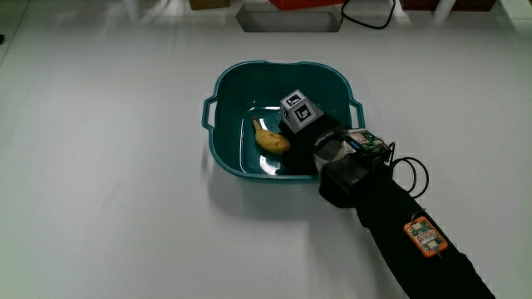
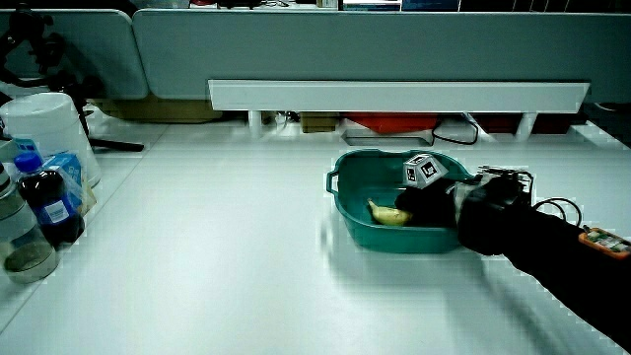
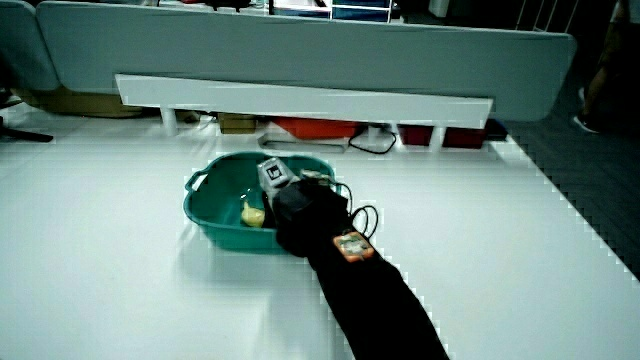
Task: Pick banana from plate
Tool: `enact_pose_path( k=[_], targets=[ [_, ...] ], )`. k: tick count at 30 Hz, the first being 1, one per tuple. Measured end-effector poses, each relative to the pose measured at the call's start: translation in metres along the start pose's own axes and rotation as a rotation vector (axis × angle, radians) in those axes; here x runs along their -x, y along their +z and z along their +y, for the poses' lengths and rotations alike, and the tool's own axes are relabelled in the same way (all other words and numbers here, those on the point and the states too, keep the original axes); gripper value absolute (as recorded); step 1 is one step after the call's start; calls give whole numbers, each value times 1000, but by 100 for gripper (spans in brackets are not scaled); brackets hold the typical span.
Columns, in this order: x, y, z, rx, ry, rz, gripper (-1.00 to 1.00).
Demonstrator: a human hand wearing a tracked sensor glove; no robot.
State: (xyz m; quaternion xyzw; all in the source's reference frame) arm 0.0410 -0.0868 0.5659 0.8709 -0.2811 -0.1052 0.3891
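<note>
A yellow banana [image 1: 270,139] lies inside a teal basin [image 1: 249,68] with two small handles, standing on the white table. The gloved hand [image 1: 306,133] reaches down into the basin and rests against the end of the banana nearer the forearm. The patterned cube [image 1: 300,109] sits on the back of the hand. Both side views show the banana [image 2: 389,213] [image 3: 252,215] low in the basin [image 2: 340,192] [image 3: 200,205] with the hand [image 2: 424,197] [image 3: 290,200] beside it. The glove hides where hand and banana meet.
The forearm carries a small orange device [image 1: 426,236] and crosses the basin's rim nearest the person. In a side view a dark bottle [image 2: 49,202] and a white container [image 2: 49,123] stand at the table's edge. A white shelf [image 2: 394,96] runs along the low partition.
</note>
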Motion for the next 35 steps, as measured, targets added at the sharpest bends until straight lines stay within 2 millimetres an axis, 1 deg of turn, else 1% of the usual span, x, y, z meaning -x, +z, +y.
enact_pose_path(
  k=[6, 9, 13, 15, 17, 18, 19, 21, 22, 23, 24, 26, 27, 30, 32, 33, 34, 35],
  targets=[
    [-5, 8, -10, -66, 4, 10, 100],
    [-6, 8, -12, -68, 18, 10, 100],
    [-6, 16, -21, -101, 27, -3, 100],
    [-7, 23, -29, -130, 38, -4, 100],
    [-10, 25, -35, -152, 18, -19, 100],
    [-13, 23, -34, -138, 21, -6, 100],
    [-14, 29, -45, -175, 23, -4, 100],
    [-18, 31, -54, -217, 16, -2, 100],
    [-21, 29, -56, -211, 13, -4, 100],
    [-22, 33, -65, -249, -7, -12, 100],
    [-23, 33, -70, -243, 18, -10, 100],
    [-22, 42, -88, -288, 29, -11, 100],
    [-21, 44, -93, -293, 44, -13, 100],
    [-13, 52, -115, -334, 78, -35, 100],
    [-5, 54, -126, -372, 88, -73, 100],
    [-2, 54, -131, -362, 93, -71, 100],
    [4, 59, -141, -409, 114, -90, 100],
    [6, 58, -145, -407, 100, -83, 100]
  ],
)
